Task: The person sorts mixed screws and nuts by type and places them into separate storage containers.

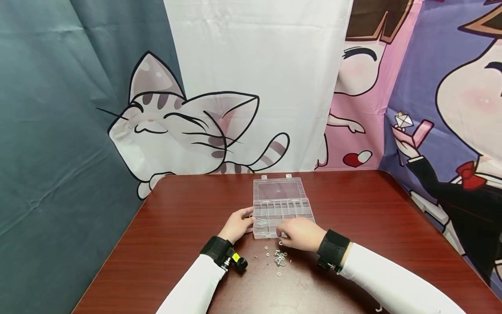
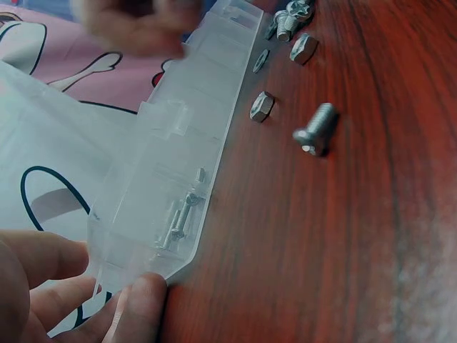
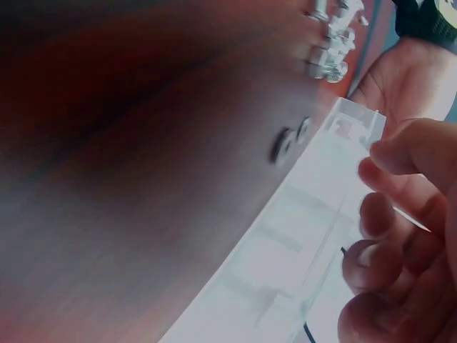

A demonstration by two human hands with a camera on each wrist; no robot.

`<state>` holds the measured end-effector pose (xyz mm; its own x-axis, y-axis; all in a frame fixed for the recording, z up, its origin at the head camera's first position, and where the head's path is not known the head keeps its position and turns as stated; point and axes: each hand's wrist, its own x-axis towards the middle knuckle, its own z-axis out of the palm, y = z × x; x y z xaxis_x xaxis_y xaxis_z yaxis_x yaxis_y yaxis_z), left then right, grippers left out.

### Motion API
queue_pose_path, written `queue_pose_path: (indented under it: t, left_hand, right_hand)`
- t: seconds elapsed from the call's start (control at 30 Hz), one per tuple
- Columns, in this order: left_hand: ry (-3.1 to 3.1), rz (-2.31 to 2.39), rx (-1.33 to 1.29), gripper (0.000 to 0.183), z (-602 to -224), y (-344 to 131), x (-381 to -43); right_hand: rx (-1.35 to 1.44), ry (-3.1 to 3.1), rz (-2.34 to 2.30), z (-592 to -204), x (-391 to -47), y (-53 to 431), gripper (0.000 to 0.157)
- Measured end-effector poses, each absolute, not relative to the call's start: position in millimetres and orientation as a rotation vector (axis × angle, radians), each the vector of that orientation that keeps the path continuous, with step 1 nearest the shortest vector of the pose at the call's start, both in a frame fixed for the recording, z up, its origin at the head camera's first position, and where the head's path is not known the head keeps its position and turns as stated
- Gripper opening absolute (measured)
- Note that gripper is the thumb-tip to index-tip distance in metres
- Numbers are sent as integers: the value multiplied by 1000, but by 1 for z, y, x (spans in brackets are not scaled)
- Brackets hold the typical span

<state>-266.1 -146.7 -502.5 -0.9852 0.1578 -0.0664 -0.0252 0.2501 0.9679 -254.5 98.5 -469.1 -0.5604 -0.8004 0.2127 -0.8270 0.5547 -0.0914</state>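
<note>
Left hand [image 1: 237, 224] grips box [image 1: 282, 204]; I can't tell if right hand [image 1: 302, 233] holds anything. Careless sweep could scatter fasteners [image 1: 279, 258] near it.

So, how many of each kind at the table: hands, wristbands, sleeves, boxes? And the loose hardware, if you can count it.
Hands: 2 (left hand, right hand)
Black wristbands: 2
White sleeves: 2
Clear plastic box: 1
Total: 7
Not counted: the loose hardware, too small and overlapping to number surely.
</note>
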Motion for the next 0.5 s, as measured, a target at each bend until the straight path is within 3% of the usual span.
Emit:
queue_pose_path:
  t: [0.5]
  left_hand:
    - [2319, 1880, 116, 46, -504, -145, -271]
  right_hand:
    - [1389, -2644, 110, -477, -248, 116, 6]
